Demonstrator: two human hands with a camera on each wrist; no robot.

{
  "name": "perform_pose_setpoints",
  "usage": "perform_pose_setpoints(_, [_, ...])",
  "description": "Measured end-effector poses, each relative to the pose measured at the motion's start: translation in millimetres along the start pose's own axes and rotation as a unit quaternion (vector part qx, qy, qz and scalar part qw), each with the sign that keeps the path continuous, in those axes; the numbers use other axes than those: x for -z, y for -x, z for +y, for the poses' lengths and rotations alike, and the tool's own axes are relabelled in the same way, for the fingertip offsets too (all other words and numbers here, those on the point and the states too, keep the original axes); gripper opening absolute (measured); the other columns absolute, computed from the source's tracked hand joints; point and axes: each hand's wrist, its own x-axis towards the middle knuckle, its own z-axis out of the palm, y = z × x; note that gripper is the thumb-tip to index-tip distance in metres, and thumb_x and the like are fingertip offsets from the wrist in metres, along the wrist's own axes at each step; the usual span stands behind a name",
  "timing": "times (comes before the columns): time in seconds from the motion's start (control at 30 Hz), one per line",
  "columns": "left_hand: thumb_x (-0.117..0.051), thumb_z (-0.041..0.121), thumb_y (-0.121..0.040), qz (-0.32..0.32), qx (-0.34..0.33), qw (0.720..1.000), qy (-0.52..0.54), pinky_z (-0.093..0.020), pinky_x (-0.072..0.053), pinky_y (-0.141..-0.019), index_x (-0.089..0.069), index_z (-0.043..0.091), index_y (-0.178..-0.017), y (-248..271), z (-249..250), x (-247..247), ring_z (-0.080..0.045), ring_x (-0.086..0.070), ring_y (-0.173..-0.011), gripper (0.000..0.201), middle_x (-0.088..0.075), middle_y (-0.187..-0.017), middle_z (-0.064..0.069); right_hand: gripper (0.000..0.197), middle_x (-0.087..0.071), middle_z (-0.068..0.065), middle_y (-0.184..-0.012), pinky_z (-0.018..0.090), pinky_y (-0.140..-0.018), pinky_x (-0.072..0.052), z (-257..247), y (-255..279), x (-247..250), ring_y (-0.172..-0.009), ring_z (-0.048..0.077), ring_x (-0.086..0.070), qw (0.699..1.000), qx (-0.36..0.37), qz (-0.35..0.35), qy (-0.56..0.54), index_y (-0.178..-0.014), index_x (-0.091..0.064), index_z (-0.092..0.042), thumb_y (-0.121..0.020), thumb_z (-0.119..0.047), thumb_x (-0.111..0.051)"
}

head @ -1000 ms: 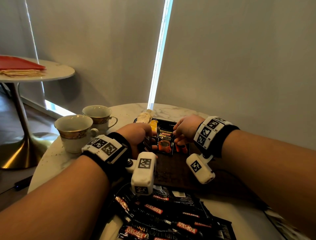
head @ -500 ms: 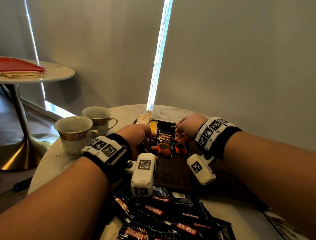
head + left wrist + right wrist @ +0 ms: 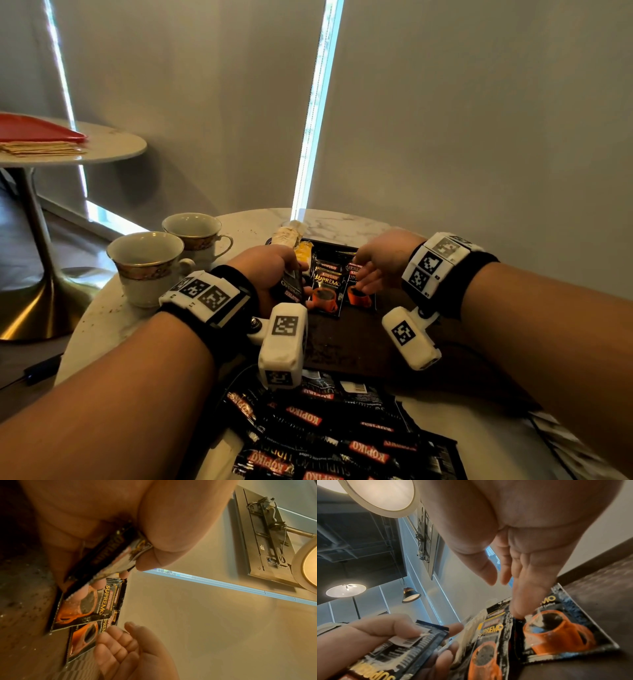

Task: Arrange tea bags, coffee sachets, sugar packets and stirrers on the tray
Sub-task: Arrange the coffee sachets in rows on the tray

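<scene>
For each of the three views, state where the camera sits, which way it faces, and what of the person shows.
Head: worn on the head, facing forward and down at the tray; both forearms, left hand and right hand show.
Left wrist: under the left hand, facing along its grip on a held sachet.
Right wrist: under the right hand, facing its fingers.
Shared: both wrist views show two Supremo sachets and the opposite hand.

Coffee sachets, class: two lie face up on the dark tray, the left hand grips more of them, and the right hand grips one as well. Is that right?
One part is wrong: the right hand grips nothing. The right wrist view shows its fingers straight, reaching down to a coffee sachet on the tray. The rest stands: two sachets lie face up, and the left hand grips its own sachets.
</scene>
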Motion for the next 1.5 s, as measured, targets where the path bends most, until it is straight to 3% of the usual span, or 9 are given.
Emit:
perform_pose_setpoints(0.13, [-0.036,0.004,-0.095,-0.014,0.007,1.0,-0.026,-0.045,-0.056,-0.072,-0.055,0.001,-0.117,4,-1,-2,-0.032,-0.066,-0.072,0.029,-0.059,-0.089,-0.02,0.028,-0.064,0.021,-0.092,0.039,-0.071,-0.059,0,3,-8,-0.079,0.033,-0.068,1.0,-0.007,-0.026,-0.001,-0.118,-0.053,0.007,-0.098,-0.013,-0.053])
perform_pose_setpoints(0.33, [-0.035,0.003,-0.097,-0.019,0.0,0.999,-0.051,-0.043,-0.053,-0.075,-0.054,0.0,-0.111,8,-2,-5,-0.03,-0.069,-0.06,0.024,-0.068,-0.064,-0.016,0.032,-0.066,0.021,-0.103,0.034,-0.059,-0.058,-4,0,-12,-0.081,0.03,-0.07,0.999,-0.009,-0.03,0.001,-0.121,-0.051,0.008,-0.096,-0.012,-0.055])
perform_pose_setpoints(0.57, [-0.034,0.002,-0.094,-0.019,0.009,0.999,-0.029,-0.044,-0.051,-0.075,-0.05,0.001,-0.114,2,-3,-4,-0.037,-0.061,-0.097,0.026,-0.054,-0.106,-0.021,0.035,-0.066,0.021,-0.095,0.036,-0.067,-0.06,-3,-6,-11,-0.079,0.029,-0.069,0.999,-0.015,-0.028,-0.026,-0.123,-0.053,0.009,-0.097,-0.015,-0.056])
perform_pose_setpoints(0.7, [-0.034,0.004,-0.095,-0.018,0.012,0.999,-0.034,-0.044,-0.052,-0.075,-0.051,0.001,-0.116,2,-3,-4,-0.035,-0.061,-0.092,0.027,-0.055,-0.106,-0.021,0.028,-0.067,0.02,-0.095,0.04,-0.076,-0.06,0,-7,-11,-0.082,0.032,-0.069,1.0,0.007,-0.023,-0.007,-0.115,-0.056,0.006,-0.097,-0.016,-0.055])
perform_pose_setpoints(0.8, [-0.035,0.007,-0.096,-0.012,0.014,1.0,-0.023,-0.042,-0.054,-0.072,-0.053,0.002,-0.116,5,-1,-4,-0.031,-0.059,-0.085,0.027,-0.055,-0.101,-0.021,0.03,-0.065,0.019,-0.094,0.036,-0.059,-0.061,2,-4,-8,-0.077,0.029,-0.068,0.999,-0.004,-0.03,-0.033,-0.118,-0.054,0.007,-0.098,-0.015,-0.056])
perform_pose_setpoints(1.0, [-0.044,0.023,-0.093,-0.01,-0.002,0.999,0.047,-0.04,-0.053,-0.068,-0.059,-0.003,-0.109,8,2,-3,-0.026,-0.055,-0.073,0.035,-0.054,-0.091,-0.019,0.01,-0.068,0.004,-0.083,0.026,-0.054,-0.046,-2,7,3,-0.066,0.016,-0.06,0.983,0.137,0.038,0.118,-0.1,-0.065,-0.012,-0.093,-0.019,-0.063])
perform_pose_setpoints(1.17, [-0.037,0.017,-0.089,-0.027,-0.037,0.99,0.132,-0.044,-0.059,-0.056,-0.053,-0.008,-0.117,10,4,-4,-0.035,-0.064,-0.063,0.041,-0.062,-0.083,-0.022,0.02,-0.072,0.004,-0.093,0.026,-0.065,-0.055,-4,28,3,-0.073,0.012,-0.066,0.955,0.275,-0.081,0.077,-0.096,-0.071,-0.02,-0.08,-0.013,-0.079])
perform_pose_setpoints(1.3, [-0.045,0.009,-0.095,0.041,-0.062,0.993,0.089,-0.045,-0.057,-0.046,-0.05,-0.005,-0.119,14,7,-5,-0.039,-0.071,-0.059,0.028,-0.066,-0.092,-0.028,0.036,-0.067,0.0,-0.103,0.038,-0.091,-0.056,-9,42,-2,-0.091,0.013,-0.065,0.936,0.307,-0.103,0.139,-0.098,-0.072,-0.035,-0.068,-0.024,-0.089])
perform_pose_setpoints(1.5, [-0.044,0.008,-0.101,0.038,-0.08,0.994,0.061,-0.044,-0.056,-0.059,-0.061,0.003,-0.104,14,6,-6,-0.037,-0.069,-0.073,0.018,-0.067,-0.091,-0.025,0.041,-0.067,-0.006,-0.096,0.037,-0.084,-0.056,-7,49,-3,-0.09,0.016,-0.065,0.925,0.323,-0.098,0.174,-0.101,-0.072,-0.038,-0.065,-0.031,-0.091])
